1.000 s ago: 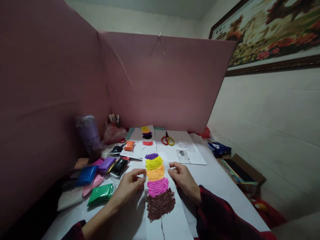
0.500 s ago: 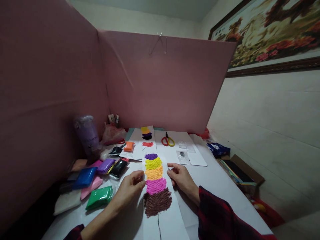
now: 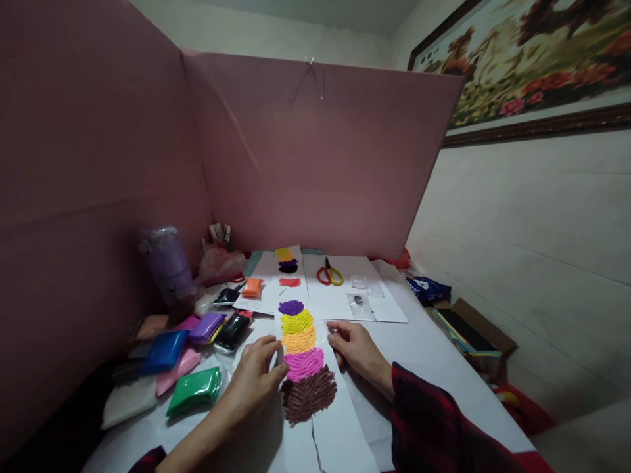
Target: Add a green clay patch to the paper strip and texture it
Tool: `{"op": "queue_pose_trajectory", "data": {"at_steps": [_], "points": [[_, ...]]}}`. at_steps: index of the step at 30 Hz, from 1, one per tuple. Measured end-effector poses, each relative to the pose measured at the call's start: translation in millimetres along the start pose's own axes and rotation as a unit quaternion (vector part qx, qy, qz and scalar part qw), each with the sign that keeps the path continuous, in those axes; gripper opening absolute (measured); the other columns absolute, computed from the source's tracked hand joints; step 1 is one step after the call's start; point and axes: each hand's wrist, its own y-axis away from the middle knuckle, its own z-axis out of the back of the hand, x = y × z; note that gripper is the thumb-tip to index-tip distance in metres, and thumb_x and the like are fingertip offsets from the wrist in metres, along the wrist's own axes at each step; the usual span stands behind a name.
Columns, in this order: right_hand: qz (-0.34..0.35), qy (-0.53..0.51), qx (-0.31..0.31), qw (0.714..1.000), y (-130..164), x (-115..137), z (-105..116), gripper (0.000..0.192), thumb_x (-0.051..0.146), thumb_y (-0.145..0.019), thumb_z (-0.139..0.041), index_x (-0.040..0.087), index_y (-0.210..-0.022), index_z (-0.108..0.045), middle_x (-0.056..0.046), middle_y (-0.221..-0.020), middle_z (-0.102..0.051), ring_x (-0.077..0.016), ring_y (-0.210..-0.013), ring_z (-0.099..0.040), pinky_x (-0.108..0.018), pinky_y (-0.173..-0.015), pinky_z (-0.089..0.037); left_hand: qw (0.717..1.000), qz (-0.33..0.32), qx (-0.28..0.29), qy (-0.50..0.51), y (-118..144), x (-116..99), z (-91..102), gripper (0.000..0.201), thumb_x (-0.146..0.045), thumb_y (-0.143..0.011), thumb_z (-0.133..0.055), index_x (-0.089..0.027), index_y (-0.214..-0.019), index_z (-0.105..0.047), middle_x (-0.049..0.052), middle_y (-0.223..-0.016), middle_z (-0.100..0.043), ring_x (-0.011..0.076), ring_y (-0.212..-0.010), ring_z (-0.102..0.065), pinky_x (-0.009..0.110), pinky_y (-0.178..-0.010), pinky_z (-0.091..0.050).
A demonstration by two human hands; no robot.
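Observation:
A long white paper strip (image 3: 340, 439) lies in front of me. It carries bands of textured modelling clay: purple at the top, then yellow, orange, pink (image 3: 304, 363) and brown (image 3: 309, 394). A dark wavy line runs down below the brown band. My left hand (image 3: 259, 371) rests at the strip's left edge, thumb and fingers apart, the thumb tip near the pink band. On the opposite edge, my right hand (image 3: 357, 348) has thumb and forefinger closed on the paper beside the yellow and orange bands; its other fingers are curled and partly hidden.
Several clay packets lie left, including green (image 3: 194, 391), blue (image 3: 165, 350) and orange (image 3: 252, 287). Behind the strip are a second clay-banded sheet (image 3: 290, 292), red-and-yellow scissors (image 3: 329, 272) and a small clear bag (image 3: 359, 306). A purple tumbler (image 3: 167, 266) stands far left.
The strip's far end has swung slightly left. My left hand's fingers have spread apart a little, while the right hand stays at its edge. The whole view has shifted slightly.

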Motion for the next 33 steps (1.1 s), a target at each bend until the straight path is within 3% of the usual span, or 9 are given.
{"op": "queue_pose_trajectory", "data": {"at_steps": [5,9,18,23,29,33], "points": [[0.009,-0.005,-0.008,1.000,2.6,1.0,-2.1,0.029,0.027,-0.076,-0.056,0.012,-0.097,-0.069,0.007,-0.045,-0.051,-0.0094,-0.037,-0.048,-0.020,-0.039,-0.037,1.000,0.008,0.007,-0.028,1.2,2.0,-1.5,0.052,-0.034,-0.067,-0.060,-0.011,-0.112,-0.070,0.020,-0.131,-0.059,0.0369,-0.125,-0.048,0.048,-0.107,-0.032],[0.014,-0.012,-0.011,1.000,4.3,0.7,-3.5,0.028,0.029,-0.077,-0.057,0.013,-0.096,-0.071,0.003,-0.057,-0.059,-0.0098,-0.044,-0.052,-0.022,-0.044,-0.041,0.999,0.025,0.000,-0.045,2.5,3.6,-1.8,0.060,-0.033,-0.067,-0.060,-0.014,-0.124,-0.063,0.017,-0.138,-0.054,0.0341,-0.132,-0.043,0.046,-0.110,-0.030],[-0.002,-0.028,-0.026,0.999,5.8,-2.4,-1.9,0.041,0.027,-0.078,-0.058,0.009,-0.114,-0.065,0.003,-0.056,-0.057,-0.0111,-0.047,-0.054,-0.024,-0.048,-0.043,0.999,0.017,0.009,-0.047,2.9,4.1,-2.3,0.052,-0.035,-0.078,-0.052,-0.013,-0.124,-0.062,0.017,-0.139,-0.053,0.0317,-0.133,-0.043,0.046,-0.112,-0.028],[-0.002,-0.037,-0.029,0.999,8.1,-0.7,-1.8,0.043,0.027,-0.078,-0.056,0.009,-0.116,-0.063,-0.001,-0.069,-0.062,-0.0098,-0.049,-0.054,-0.024,-0.048,-0.043,0.999,0.014,0.013,-0.047,4.0,2.9,-2.5,0.053,-0.032,-0.077,-0.053,-0.014,-0.127,-0.059,0.016,-0.141,-0.051,0.0318,-0.135,-0.039,0.047,-0.114,-0.025],[-0.002,-0.022,-0.032,0.999,8.4,-3.5,0.3,0.041,0.026,-0.081,-0.055,0.009,-0.118,-0.062,-0.003,-0.074,-0.065,-0.0098,-0.050,-0.054,-0.023,-0.046,-0.041,0.998,-0.002,0.013,-0.057,6.0,5.4,-3.6,0.049,-0.029,-0.080,-0.053,-0.014,-0.125,-0.060,0.020,-0.141,-0.050,0.0339,-0.134,-0.041,0.050,-0.112,-0.028],[-0.004,-0.006,-0.039,0.999,9.5,-3.9,1.0,0.038,0.025,-0.081,-0.055,0.010,-0.116,-0.063,-0.004,-0.074,-0.066,-0.0103,-0.049,-0.055,-0.021,-0.041,-0.039,0.994,-0.052,-0.018,-0.097,8.9,10.8,-6.2,0.040,-0.025,-0.081,-0.051,-0.017,-0.118,-0.063,0.018,-0.133,-0.056,0.0342,-0.127,-0.048,0.055,-0.105,-0.036]]}}
